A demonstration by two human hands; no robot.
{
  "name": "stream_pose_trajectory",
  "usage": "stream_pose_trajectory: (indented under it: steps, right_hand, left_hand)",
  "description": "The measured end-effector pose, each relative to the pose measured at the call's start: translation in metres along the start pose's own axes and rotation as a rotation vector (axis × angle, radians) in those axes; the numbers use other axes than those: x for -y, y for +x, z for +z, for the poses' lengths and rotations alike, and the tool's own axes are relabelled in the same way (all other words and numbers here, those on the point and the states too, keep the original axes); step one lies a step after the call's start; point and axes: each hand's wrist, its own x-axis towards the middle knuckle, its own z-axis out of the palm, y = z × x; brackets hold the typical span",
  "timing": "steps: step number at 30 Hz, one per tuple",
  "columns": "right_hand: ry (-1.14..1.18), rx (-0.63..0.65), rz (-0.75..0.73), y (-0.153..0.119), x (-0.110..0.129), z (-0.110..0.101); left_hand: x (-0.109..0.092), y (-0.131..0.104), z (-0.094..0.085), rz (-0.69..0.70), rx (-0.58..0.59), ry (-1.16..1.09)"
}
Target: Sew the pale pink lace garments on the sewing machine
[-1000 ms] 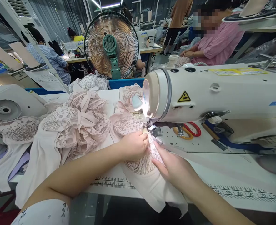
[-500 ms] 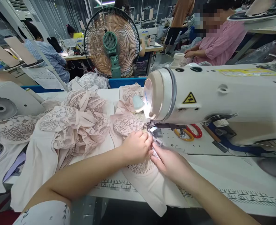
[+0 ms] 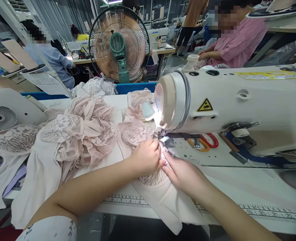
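Note:
A pale pink lace bra (image 3: pixel 154 179) lies under the lit needle area of the white sewing machine (image 3: pixel 213 97), one wing hanging over the table's front edge. My left hand (image 3: pixel 145 157) is closed on the bra's edge just in front of the presser foot (image 3: pixel 161 136). Close beside it, my right hand (image 3: pixel 181 170) pinches the same edge between thumb and fingers, slightly nearer to me. Part of the lace is hidden beneath both hands. Another lace cup (image 3: pixel 132 132) spreads out behind the left hand.
A heap of pink lace bras (image 3: pixel 87 127) covers the table on the left. Scissors with red and orange handles (image 3: pixel 204 142) lie under the machine arm. A printed ruler (image 3: pixel 127 201) runs along the front edge. Behind stands a large fan (image 3: pixel 119 43); co-workers sit beyond.
The bra's hanging wing has shifted slightly toward me and to the right. Both hands keep nearly the same place and grip; the view has moved a little.

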Motion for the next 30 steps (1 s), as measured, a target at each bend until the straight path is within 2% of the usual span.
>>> stream_pose_trajectory:
  steps: [10, 16, 23, 30]
  right_hand:
    - [-0.013, -0.009, 0.013, 0.0017, 0.0005, -0.0013]
    - [-0.007, 0.009, 0.057, 0.0007, 0.0033, -0.0041]
    - [-0.022, 0.003, 0.077, 0.0024, 0.0034, -0.0034]
    - [-0.058, 0.011, 0.086, 0.0034, 0.0038, -0.0051]
  left_hand:
    - [-0.0030, 0.0011, 0.0026, -0.012, -0.016, 0.003]
    - [-0.0035, 0.0025, 0.0018, 0.031, -0.027, 0.010]
    - [-0.0028, 0.0034, 0.0021, -0.036, 0.000, -0.024]
    - [-0.0004, 0.0020, 0.0028, -0.038, -0.027, -0.006]
